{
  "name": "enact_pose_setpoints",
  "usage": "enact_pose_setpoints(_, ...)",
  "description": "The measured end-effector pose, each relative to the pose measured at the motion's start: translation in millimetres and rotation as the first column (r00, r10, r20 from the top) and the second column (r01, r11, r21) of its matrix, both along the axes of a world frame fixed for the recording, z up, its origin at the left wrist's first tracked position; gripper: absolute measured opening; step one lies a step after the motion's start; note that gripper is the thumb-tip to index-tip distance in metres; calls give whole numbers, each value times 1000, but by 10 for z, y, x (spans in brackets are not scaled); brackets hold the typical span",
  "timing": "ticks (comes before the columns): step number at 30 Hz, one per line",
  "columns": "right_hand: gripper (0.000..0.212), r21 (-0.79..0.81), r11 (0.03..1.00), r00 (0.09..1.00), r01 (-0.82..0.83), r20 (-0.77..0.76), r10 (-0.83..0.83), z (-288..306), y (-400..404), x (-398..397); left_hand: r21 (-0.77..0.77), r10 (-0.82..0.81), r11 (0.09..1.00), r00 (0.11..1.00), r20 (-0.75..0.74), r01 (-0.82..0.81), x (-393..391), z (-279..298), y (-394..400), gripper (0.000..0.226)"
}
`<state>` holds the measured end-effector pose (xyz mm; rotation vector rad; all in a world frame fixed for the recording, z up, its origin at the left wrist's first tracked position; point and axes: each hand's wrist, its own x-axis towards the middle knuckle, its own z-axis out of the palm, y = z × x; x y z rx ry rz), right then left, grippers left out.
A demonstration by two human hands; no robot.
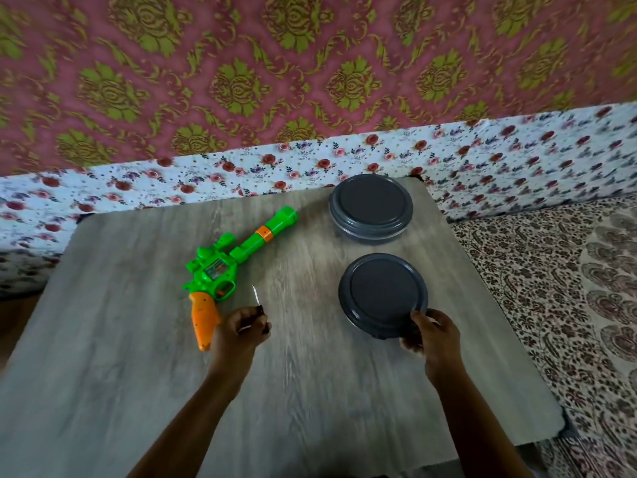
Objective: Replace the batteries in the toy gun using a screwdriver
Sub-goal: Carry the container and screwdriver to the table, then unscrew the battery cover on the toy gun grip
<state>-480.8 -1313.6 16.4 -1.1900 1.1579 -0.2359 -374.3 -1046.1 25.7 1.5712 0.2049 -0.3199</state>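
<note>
A green toy gun [227, 262] with an orange grip lies on the wooden table [138, 357], barrel pointing up-right. Just right of its grip, my left hand [238, 334] holds a small screwdriver [256, 300] by its dark handle, thin metal tip pointing away from me. My right hand [436, 334] grips the near edge of a round dark grey lidded container [382, 294] at centre right. No batteries are visible.
A second round dark grey lidded container [370, 207] stands farther back near the table's far edge. Floral fabric [206, 174] runs behind the table, and a patterned cloth [568, 288] lies to the right of it.
</note>
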Motion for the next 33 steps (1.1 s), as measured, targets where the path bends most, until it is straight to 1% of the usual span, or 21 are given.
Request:
enact_pose_setpoints(1, 38, -13, 1000, 1000, -4, -16, 4, 9, 14, -7, 2, 0, 1000, 1000, 1, 0, 11, -7, 22, 16)
enact_pose_setpoints(2, 43, -97, 995, 997, -19, -78, 11, 9, 41, -14, 10, 1, 1000, 1000, 8, -1, 14, -10, 51, 16)
enact_pose_setpoints(3, 49, -269, 962, 985, -53, -175, 6, 25, 59, -29, 22, 8, 1000, 1000, 24, -9, 16, -9, 65, 15)
enact_pose_setpoints(4, 51, -467, 877, 968, -110, -249, -11, 49, 94, -43, 45, 30, 998, 998, 59, -33, 8, 2, 83, 15)
enact_pose_setpoints(5, 50, -652, 739, 965, -167, -262, -13, 91, 168, -22, 75, 64, 995, 993, 101, -72, 15, 12, 129, 15)
enact_pose_setpoints(6, 46, -783, 590, 974, -196, -227, 23, 154, 261, 16, 122, 93, 986, 984, 151, -112, 35, 9, 180, 14)
enact_pose_setpoints(8, 33, -897, 379, 966, -227, -157, 205, 238, 528, 179, 215, 100, 965, 970, 223, -149, 88, 12, 325, 11)
enact_pose_setpoints(9, 28, -910, 324, 935, -259, -152, 320, 234, 670, 275, 212, 113, 963, 965, 238, -165, 121, 20, 389, 12)
enact_pose_setpoints(11, 29, -872, 323, 819, -368, -140, 556, 146, 975, 517, 197, 175, 952, 945, 276, -234, 225, -8, 559, 22)
enact_pose_setpoints(13, 35, -810, 355, 725, -468, -122, 678, -20, 1254, 755, 209, 241, 926, 917, 318, -316, 330, -87, 737, 21)
enact_pose_setpoints(18, 36, -747, 408, 663, -525, -58, 747, -445, 1621, 1274, 153, 365, 887, 865, 345, -435, 555, -414, 1079, 16)
enact_pose_setpoints(22, 23, -831, 295, 609, -472, -66, 790, -746, 1699, 1480, 76, 372, 894, 826, 423, -441, 752, -581, 1204, 15)
enact_pose_setpoints(24, 19, -866, 271, 603, -420, -44, 796, -817, 1676, 1509, 93, 333, 912, 854, 400, -399, 948, -862, 1249, 10)
enact_pose_setpoints(25, 15, -873, 276, 597, -403, -22, 802, -859, 1678, 1511, 135, 279, 921, 859, 429, -367, 949, -958, 1280, 9)
enact_pose_setpoints(27, 9, -875, 299, 591, -380, 19, 806, -910, 1657, 1520, 271, 191, 907, 889, 417, -322, 1126, -1339, 1358, 40)
enact_pose_setpoints(28, 9, -872, 307, 584, -381, 30, 811, -918, 1645, 1523, 229, 192, 929, 909, 370, -289, 1234, -1556, 1457, 48)
enact_pose_setpoints(29, 9, -874, 295, 574, -386, 23, 819, -919, 1642, 1525, 233, 160, 935, 906, 392, -266, 1369, -1829, 1548, 58)
enact_pose_setpoints(30, 9, -886, 261, 563, -383, 0, 826, -942, 1654, 1519, 216, 141, 944, 898, 417, -249, 1364, -1914, 1561, 70)
enact_pose_setpoints(31, 9, -898, 225, 557, -378, -27, 830, -946, 1659, 1514, 229, 127, 945, 910, 395, -232, 1313, -1715, 1513, 74)
enact_pose_setpoints(32, 9, -906, 194, 548, -376, -49, 835, -967, 1666, 1506, 145, 131, 965, 881, 454, -218, 1166, -1398, 1438, 61)
enact_pose_setpoints(33, 7, -907, 183, 546, -378, -59, 836, -973, 1661, 1513, 92, 149, 972, 865, 479, -218, 1118, -1361, 1417, 34)
